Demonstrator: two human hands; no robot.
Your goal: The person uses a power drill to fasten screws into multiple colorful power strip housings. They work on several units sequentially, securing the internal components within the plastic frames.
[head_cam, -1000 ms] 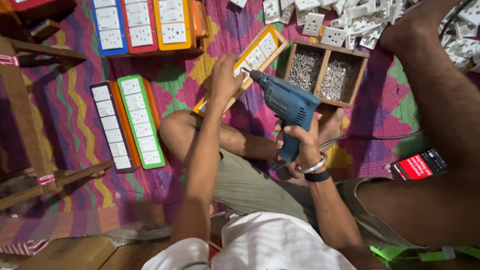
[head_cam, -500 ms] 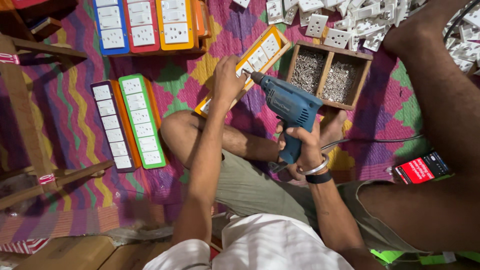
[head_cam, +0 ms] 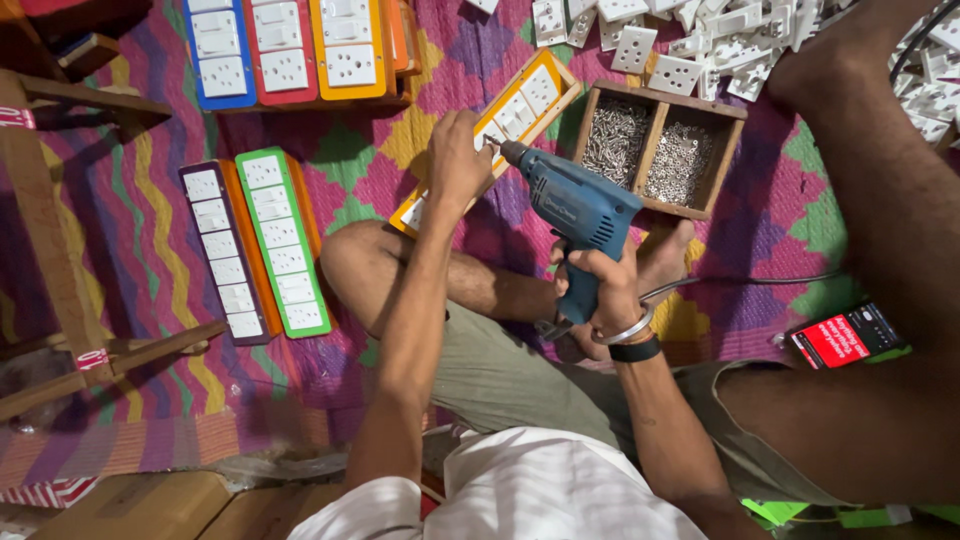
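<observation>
My right hand [head_cam: 598,290] grips the handle of a blue electric drill [head_cam: 573,207], whose tip points at an orange-framed switch board [head_cam: 530,95] lying diagonally on the patterned mat. My left hand [head_cam: 458,160] rests on that board next to the drill tip, with its fingers closed at the tip. Whether they pinch a screw I cannot tell. I sit cross-legged with one knee below the board.
A wooden two-part tray [head_cam: 655,150] of screws lies right of the drill. Loose white sockets [head_cam: 690,40] are heaped at the top right. Green [head_cam: 282,240], dark [head_cam: 222,250], blue, red and orange boards [head_cam: 350,45] lie left. A phone [head_cam: 848,335] and wooden frames [head_cam: 60,260] flank me.
The view has shifted slightly. My hands and the drill hold nearly the same pose at the orange board.
</observation>
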